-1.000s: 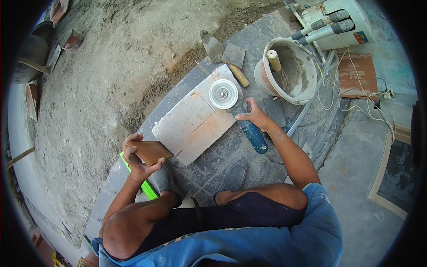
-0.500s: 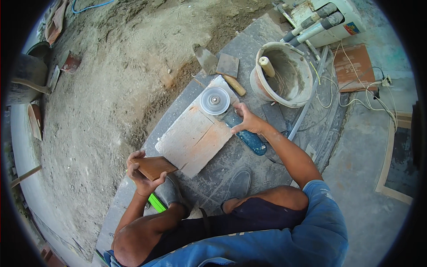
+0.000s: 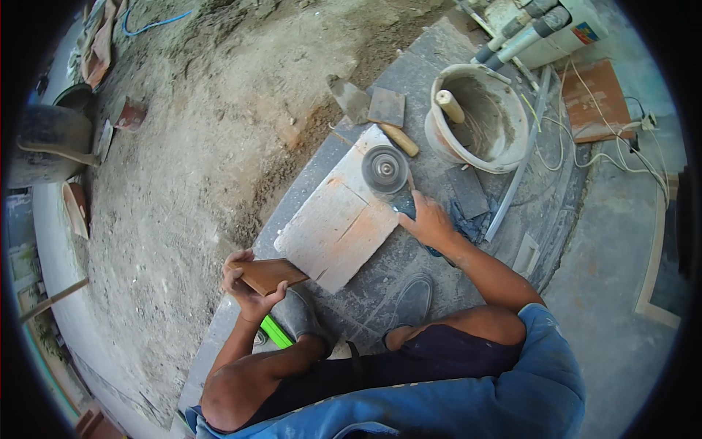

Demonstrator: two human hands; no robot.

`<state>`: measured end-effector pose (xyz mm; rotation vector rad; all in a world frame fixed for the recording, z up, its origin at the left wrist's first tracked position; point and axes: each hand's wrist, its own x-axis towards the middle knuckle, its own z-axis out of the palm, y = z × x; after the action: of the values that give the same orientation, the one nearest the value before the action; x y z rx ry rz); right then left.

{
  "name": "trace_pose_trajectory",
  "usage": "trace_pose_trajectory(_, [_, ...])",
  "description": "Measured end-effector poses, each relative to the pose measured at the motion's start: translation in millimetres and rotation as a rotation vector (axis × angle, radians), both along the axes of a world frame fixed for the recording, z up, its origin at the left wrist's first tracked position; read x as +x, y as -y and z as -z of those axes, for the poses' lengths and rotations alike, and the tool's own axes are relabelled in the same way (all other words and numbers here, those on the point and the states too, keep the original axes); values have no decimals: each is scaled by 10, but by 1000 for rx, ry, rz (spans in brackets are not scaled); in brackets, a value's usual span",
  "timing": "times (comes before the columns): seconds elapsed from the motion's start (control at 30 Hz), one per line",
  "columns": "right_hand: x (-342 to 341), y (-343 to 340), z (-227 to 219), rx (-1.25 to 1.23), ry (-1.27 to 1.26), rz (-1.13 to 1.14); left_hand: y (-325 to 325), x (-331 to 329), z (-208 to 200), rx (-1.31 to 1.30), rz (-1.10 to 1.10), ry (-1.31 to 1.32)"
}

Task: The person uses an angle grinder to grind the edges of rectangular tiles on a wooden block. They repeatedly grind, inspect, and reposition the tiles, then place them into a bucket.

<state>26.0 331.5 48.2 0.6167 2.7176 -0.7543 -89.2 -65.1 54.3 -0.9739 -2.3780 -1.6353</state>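
My left hand (image 3: 252, 289) is closed round a brown tile piece (image 3: 272, 274), fingers on its far side and thumb on its near edge. The tile's pointed end reaches the near left corner of a pale, flat slab (image 3: 340, 238) marked with scored lines. My right hand (image 3: 433, 225) grips a blue angle grinder (image 3: 404, 205), hiding much of its body. The grinder's round disc (image 3: 385, 169) faces up over the slab's far right part. A bright green object (image 3: 277, 332) lies beside my left shoe.
Beyond the slab lie a trowel (image 3: 349, 98) with a wooden handle and a small grey tile (image 3: 387, 107). A mortar-stained bucket (image 3: 512, 157) stands at the right, near a metal straightedge (image 3: 521, 164) and loose cables (image 3: 621, 167). Rough sandy ground (image 3: 183, 161) spreads to the left.
The grinder has shifted slightly right and turned, so more of its body is behind my right hand. My left hand keeps its hold on the tile piece. The whole view has slid a little.
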Motion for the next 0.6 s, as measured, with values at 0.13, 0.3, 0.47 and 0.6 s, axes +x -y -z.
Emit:
trace_pose_trajectory(0.13, [-1,47,-91,-22,-68,11,23,-134,-75,37,-72,-14])
trace_pose_trajectory(0.3, [-41,136,78,24,-137,23,186,-299,-192,12,-183,-35])
trace_pose_trajectory(0.47, [-165,210,101,16,-167,55,266,-466,-356,-3,-295,-14])
trace_pose_trajectory(0.6, [-155,204,83,18,-223,19,338,-585,-493,5,-391,-18])
